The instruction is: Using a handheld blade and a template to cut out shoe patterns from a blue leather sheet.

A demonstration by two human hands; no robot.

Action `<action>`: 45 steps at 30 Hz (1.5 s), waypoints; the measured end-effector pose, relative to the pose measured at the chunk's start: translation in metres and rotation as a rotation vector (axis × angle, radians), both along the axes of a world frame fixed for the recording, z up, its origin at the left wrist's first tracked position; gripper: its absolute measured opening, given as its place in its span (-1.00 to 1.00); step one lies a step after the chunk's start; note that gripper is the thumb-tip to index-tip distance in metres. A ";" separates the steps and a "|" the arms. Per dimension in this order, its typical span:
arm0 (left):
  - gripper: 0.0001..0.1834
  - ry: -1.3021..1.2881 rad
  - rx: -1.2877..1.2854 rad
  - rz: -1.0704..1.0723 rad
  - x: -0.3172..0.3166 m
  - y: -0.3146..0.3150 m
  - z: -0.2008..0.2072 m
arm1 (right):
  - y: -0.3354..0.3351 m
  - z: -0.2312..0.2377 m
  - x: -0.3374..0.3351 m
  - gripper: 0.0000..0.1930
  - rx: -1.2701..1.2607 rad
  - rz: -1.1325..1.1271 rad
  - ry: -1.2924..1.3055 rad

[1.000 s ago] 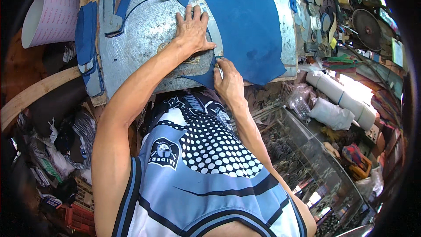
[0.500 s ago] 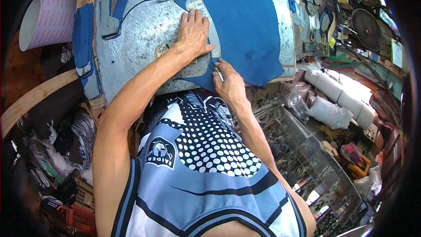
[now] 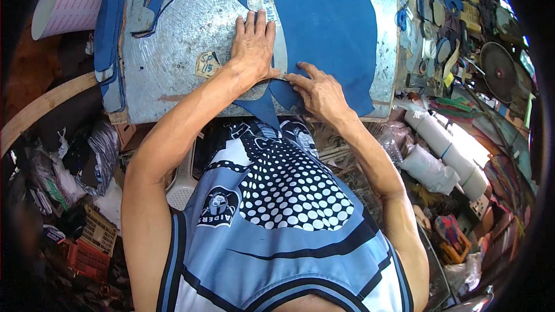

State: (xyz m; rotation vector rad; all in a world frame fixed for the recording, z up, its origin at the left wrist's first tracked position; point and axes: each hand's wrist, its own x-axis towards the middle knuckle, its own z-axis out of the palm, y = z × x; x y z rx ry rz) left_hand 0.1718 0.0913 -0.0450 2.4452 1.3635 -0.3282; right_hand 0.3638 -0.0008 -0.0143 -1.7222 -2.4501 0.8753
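Observation:
My left hand (image 3: 252,46) lies flat, fingers stretched, on a long pale pattern template (image 3: 280,46) with handwriting on it. The template rests along the left edge of a large blue sheet (image 3: 329,29). My right hand (image 3: 325,95) is on the sheet by the template's near end. Its upper fingers reach forward, a little apart, while the lower ones curl under. The small cutting tool seen in it earlier is hidden now. Between the hands and the table's near edge, a pointed blue offcut (image 3: 263,110) hangs over the edge.
Under everything is a scratched metal tabletop (image 3: 179,63). Blue cut pieces (image 3: 110,34) hang at its left edge; other pieces (image 3: 151,8) and a small marked template (image 3: 207,65) lie on it. A white roll (image 3: 69,3) stands far left. Wrapped rolls (image 3: 445,144) lie at right.
My right hand has moved right and turned, its upper fingers stretching out, and the cutting tool is out of sight. A blue flap now hangs apart from the sheet. My left hand keeps pressing the template.

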 end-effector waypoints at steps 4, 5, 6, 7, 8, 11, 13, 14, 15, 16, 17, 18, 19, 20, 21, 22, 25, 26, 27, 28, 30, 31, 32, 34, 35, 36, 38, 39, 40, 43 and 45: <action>0.28 -0.029 0.007 0.002 0.000 -0.001 0.001 | -0.001 -0.001 0.013 -0.67 -0.011 0.008 0.016; 0.28 -0.026 0.006 0.005 0.000 -0.002 0.000 | 0.000 -0.001 0.015 -0.68 -0.023 0.006 0.016; 0.28 -0.032 0.014 0.002 -0.001 -0.002 -0.001 | 0.001 -0.001 0.017 -0.68 -0.035 0.004 0.015; 0.27 -0.038 0.022 -0.002 -0.002 -0.002 -0.003 | 0.001 -0.001 0.019 -0.68 -0.036 0.006 0.017; 0.27 -0.037 0.022 0.000 -0.002 -0.002 -0.003 | 0.003 -0.001 0.020 -0.69 -0.040 0.017 0.023; 0.26 -0.034 0.020 -0.002 -0.002 -0.001 -0.004 | 0.007 -0.003 0.026 -0.73 -0.062 0.040 0.025; 0.25 -0.034 0.015 -0.010 -0.003 0.001 -0.004 | 0.010 -0.004 0.027 -0.75 -0.079 0.051 0.020; 0.25 -0.032 0.013 -0.009 -0.003 0.001 -0.004 | 0.011 -0.003 0.027 -0.75 -0.094 0.056 0.022; 0.25 -0.035 0.013 -0.008 -0.003 0.002 -0.004 | 0.013 -0.002 0.027 -0.75 -0.108 0.060 0.023; 0.25 -0.038 0.014 -0.007 -0.003 0.003 -0.003 | 0.014 -0.002 0.028 -0.75 -0.108 0.061 0.024; 0.25 -0.037 0.012 -0.007 -0.003 0.003 -0.003 | 0.015 -0.003 0.028 -0.75 -0.111 0.064 0.029; 0.25 -0.033 0.015 -0.009 -0.003 0.004 -0.003 | 0.016 -0.002 0.029 -0.74 -0.112 0.068 0.034; 0.24 -0.029 0.019 -0.008 -0.003 0.005 -0.002 | 0.018 -0.001 0.029 -0.74 -0.110 0.071 0.035; 0.24 -0.028 0.023 -0.005 -0.004 0.006 -0.002 | 0.019 -0.001 0.028 -0.74 -0.108 0.073 0.037; 0.22 -0.043 0.023 0.001 -0.006 0.005 -0.001 | 0.021 0.001 0.026 -0.73 -0.105 0.077 0.039; 0.20 -0.057 0.026 0.009 -0.007 0.004 0.000 | 0.020 0.003 0.026 -0.73 -0.096 0.087 0.040; 0.12 -0.102 -0.010 0.012 -0.011 0.004 -0.002 | 0.029 0.003 0.031 -0.74 -0.138 0.151 0.114; 0.05 -0.126 -0.007 0.022 -0.011 0.005 0.001 | 0.036 0.004 0.034 -0.75 -0.116 0.125 0.162; -0.05 -0.158 0.002 0.043 -0.013 0.002 0.000 | 0.046 0.007 0.035 -0.76 -0.100 0.107 0.215; -0.09 -0.172 0.018 0.071 -0.014 0.002 -0.002 | 0.066 0.010 0.035 -0.76 -0.069 0.087 0.221; -0.14 -0.195 0.033 0.106 -0.012 0.003 0.000 | 0.108 0.016 0.036 -0.76 -0.002 0.023 0.168; -0.16 -0.194 -0.002 0.108 -0.011 0.005 0.002 | 0.132 0.017 0.032 -0.77 0.093 0.059 0.136; -0.19 -0.189 -0.038 0.110 -0.011 0.006 0.004 | 0.157 0.011 0.028 -0.77 0.165 0.158 0.172; -0.20 -0.197 -0.042 0.134 -0.011 0.005 0.005 | 0.203 0.005 0.014 -0.77 0.222 0.350 0.186; -0.20 -0.201 -0.044 0.143 -0.012 0.005 0.005 | 0.223 0.003 0.003 -0.77 0.211 0.443 0.166; -0.20 -0.198 -0.049 0.156 -0.014 0.004 0.006 | 0.242 -0.002 -0.007 -0.77 0.204 0.455 0.171; -0.20 -0.213 -0.049 0.168 -0.014 0.006 0.006 | 0.271 -0.010 -0.022 -0.75 0.234 0.773 0.107; -0.20 -0.216 -0.055 0.174 -0.016 0.007 0.006 | 0.278 -0.012 -0.030 -0.75 0.225 0.778 0.108; -0.19 -0.236 -0.065 0.167 -0.018 0.008 0.004 | 0.284 -0.014 -0.038 -0.74 0.181 0.849 0.066; -0.18 -0.268 -0.088 0.165 -0.021 0.010 0.003 | 0.298 -0.014 -0.055 -0.71 0.095 0.955 0.008; -0.17 -0.284 -0.101 0.164 -0.020 0.011 0.002 | 0.304 -0.015 -0.058 -0.71 0.090 1.040 -0.030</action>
